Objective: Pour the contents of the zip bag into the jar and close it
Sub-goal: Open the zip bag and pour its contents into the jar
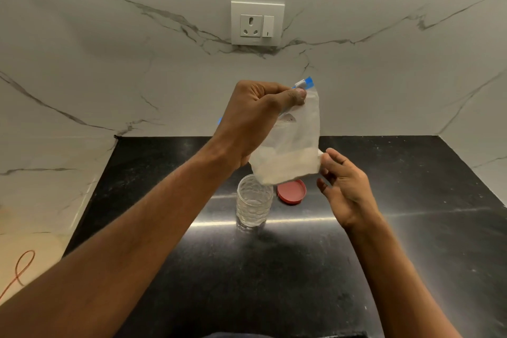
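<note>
Centre frame, the left hand [255,121] pinches the zip bag [290,145] at its blue top, hanging above the open jar [253,202]. The right hand [345,186], fingers spread, touches the bag's lower corner. Red lid [291,191] lies beside the jar on the black counter [411,228].

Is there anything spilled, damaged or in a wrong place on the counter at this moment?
Nothing stands out. The jar stands upright and open on the black counter, its red lid lies beside it, and no spill shows. The left hand holds the zip bag above the jar.
</note>
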